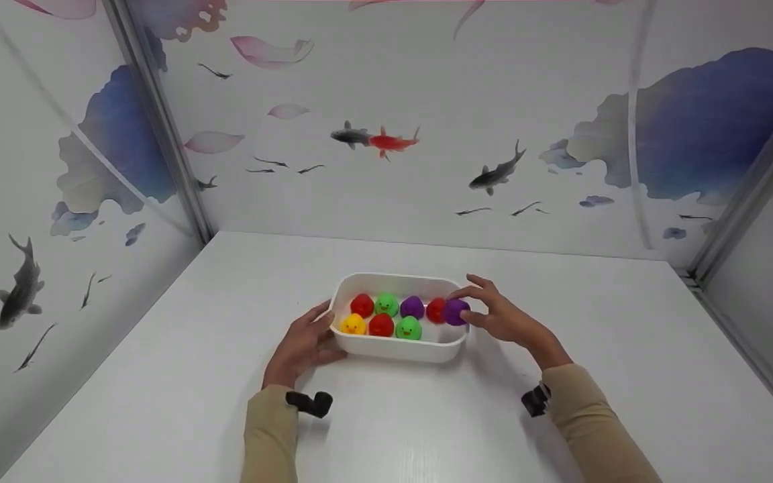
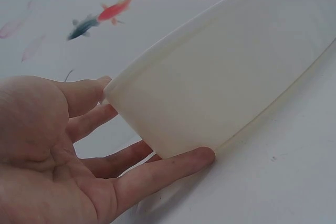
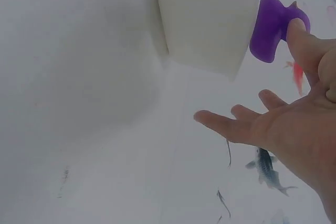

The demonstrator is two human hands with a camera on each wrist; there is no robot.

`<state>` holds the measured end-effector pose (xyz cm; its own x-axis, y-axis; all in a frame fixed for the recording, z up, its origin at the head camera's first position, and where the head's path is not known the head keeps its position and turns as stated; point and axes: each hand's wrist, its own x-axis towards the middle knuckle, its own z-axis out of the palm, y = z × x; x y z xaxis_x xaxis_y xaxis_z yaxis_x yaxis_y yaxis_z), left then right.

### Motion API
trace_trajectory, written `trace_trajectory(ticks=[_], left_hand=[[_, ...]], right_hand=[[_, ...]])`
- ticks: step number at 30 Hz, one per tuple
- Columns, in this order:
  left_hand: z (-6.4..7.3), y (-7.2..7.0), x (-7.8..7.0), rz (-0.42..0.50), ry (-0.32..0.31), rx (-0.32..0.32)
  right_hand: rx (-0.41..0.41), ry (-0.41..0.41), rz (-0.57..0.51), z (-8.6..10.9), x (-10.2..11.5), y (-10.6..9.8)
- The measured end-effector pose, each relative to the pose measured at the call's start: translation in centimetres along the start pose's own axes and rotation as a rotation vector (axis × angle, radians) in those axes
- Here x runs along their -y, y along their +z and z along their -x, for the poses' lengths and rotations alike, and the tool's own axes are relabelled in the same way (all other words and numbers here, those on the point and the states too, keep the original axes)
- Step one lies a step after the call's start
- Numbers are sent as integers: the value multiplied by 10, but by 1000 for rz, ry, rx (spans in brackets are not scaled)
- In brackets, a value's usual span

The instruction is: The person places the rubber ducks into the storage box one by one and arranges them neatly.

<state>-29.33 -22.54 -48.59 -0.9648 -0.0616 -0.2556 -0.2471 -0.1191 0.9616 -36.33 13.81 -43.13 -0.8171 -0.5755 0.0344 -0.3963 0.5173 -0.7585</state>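
A white plastic tub [image 1: 396, 349] with rounded corners stands on the table and holds several small rubber ducks. Among them are a yellow duck [image 1: 353, 325], a green duck [image 1: 386, 304], a red duck [image 1: 381, 325] and a purple duck [image 1: 412, 307]. My left hand [image 1: 302, 345] grips the tub's left end, thumb at the rim and fingers along the side and bottom edge in the left wrist view. At the tub's right rim my right hand [image 1: 504, 318] pinches another purple duck [image 3: 268, 29] between thumb and fingertips. Its other fingers stretch out beside the tub.
The white table [image 1: 427, 429] runs back to printed wall panels [image 1: 427, 80] with fish and petals. Metal posts [image 1: 158, 121] stand at the corners. A black camera mount [image 1: 311, 403] sits at the left wrist, another mount [image 1: 535, 400] at the right.
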Motion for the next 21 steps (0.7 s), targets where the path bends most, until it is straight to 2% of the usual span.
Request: trace_trajectory(ticks=[6, 12, 16, 21], left_hand=[[0, -1, 0, -7, -4, 2], [-1, 0, 1, -19, -12, -1], [-2, 0, 1, 6, -12, -1], [-3, -1, 1, 30, -4, -3]], right_hand=[[76, -45, 14, -8, -2, 2], [131, -49, 61, -17, -1, 1], [154, -5, 66, -23, 0, 1], [207, 110, 66, -31, 3, -1]])
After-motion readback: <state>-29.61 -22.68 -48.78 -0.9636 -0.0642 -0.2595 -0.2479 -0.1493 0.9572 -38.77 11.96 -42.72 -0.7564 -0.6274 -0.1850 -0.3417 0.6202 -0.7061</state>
